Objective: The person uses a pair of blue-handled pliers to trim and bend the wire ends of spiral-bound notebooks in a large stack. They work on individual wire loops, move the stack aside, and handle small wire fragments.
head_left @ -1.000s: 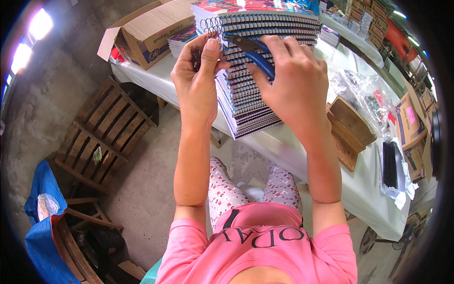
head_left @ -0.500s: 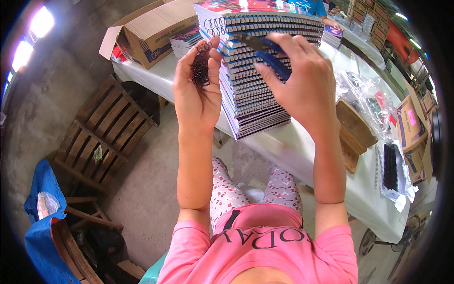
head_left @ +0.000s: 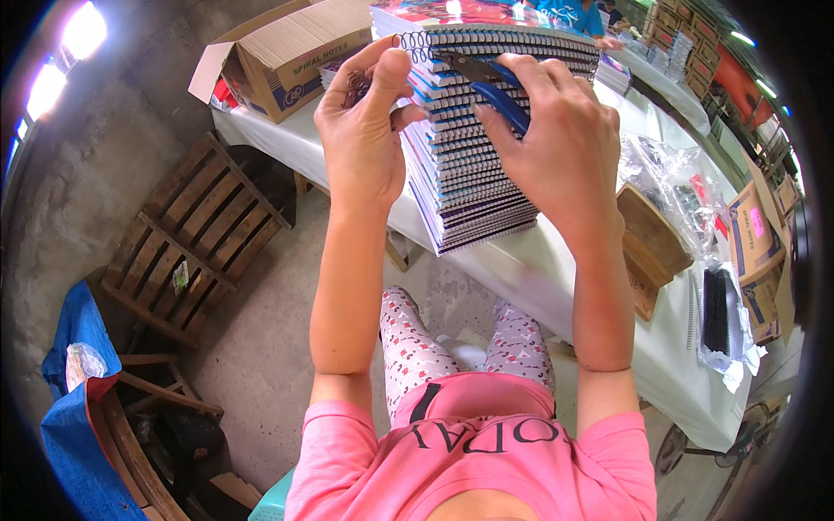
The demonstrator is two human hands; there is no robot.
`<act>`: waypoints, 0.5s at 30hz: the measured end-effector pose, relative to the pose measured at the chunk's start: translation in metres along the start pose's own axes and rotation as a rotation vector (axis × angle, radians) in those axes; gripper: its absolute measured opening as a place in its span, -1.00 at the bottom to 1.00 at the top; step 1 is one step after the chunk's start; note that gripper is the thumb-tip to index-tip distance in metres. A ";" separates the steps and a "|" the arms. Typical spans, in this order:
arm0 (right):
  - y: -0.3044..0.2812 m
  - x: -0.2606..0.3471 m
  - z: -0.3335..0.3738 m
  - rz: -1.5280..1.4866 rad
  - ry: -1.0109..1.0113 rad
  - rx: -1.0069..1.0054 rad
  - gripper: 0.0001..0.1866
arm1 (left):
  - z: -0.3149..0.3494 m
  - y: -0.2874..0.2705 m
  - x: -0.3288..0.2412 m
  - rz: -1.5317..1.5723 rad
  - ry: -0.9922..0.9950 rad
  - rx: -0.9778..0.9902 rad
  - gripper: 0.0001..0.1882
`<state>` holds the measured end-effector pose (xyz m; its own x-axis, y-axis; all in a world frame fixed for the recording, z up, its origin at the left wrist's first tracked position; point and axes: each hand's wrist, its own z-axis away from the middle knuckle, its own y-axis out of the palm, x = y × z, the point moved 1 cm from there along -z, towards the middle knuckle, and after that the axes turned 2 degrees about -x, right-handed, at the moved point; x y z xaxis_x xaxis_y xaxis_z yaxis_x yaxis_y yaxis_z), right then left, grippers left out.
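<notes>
A tall stack of spiral notebooks (head_left: 482, 174) stands in front of me, its coil-bound edges facing my body. My right hand (head_left: 565, 130) grips blue-handled cutting pliers (head_left: 506, 104), their jaws close to a coil end near the top of the pile. Loose wire coil ends (head_left: 415, 47) stick out past the left corner of the upper notebooks. My left hand (head_left: 360, 139) is curled around a bunch of dark coil clippings (head_left: 358, 85), mostly hidden by the fingers. Its raised index finger reaches the protruding coil end.
A white-covered table (head_left: 556, 278) carries the stack. An open cardboard box (head_left: 287, 65) stands at left; a wooden holder (head_left: 651, 239), clear plastic wrap (head_left: 673, 174) and black coils (head_left: 718, 308) lie at right. A slatted wooden rack (head_left: 195, 234) is on the left. A person in blue (head_left: 573, 13) works beyond.
My left hand has turned and closed over the clippings, its index finger rising to the coil end. The pliers have shifted slightly right and down, closer to the upper coils.
</notes>
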<state>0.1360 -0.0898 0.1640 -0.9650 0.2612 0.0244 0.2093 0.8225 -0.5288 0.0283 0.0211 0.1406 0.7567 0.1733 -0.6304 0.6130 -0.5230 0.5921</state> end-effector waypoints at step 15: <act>0.003 -0.009 -0.006 -0.072 -0.003 0.095 -0.68 | 0.001 0.006 0.001 -0.423 0.193 -0.011 -0.68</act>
<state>0.1465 -0.0872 0.1672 -0.9775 0.2016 0.0623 0.1238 0.7872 -0.6042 0.0327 0.0172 0.1434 0.4675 0.5218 -0.7136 0.8785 -0.3642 0.3093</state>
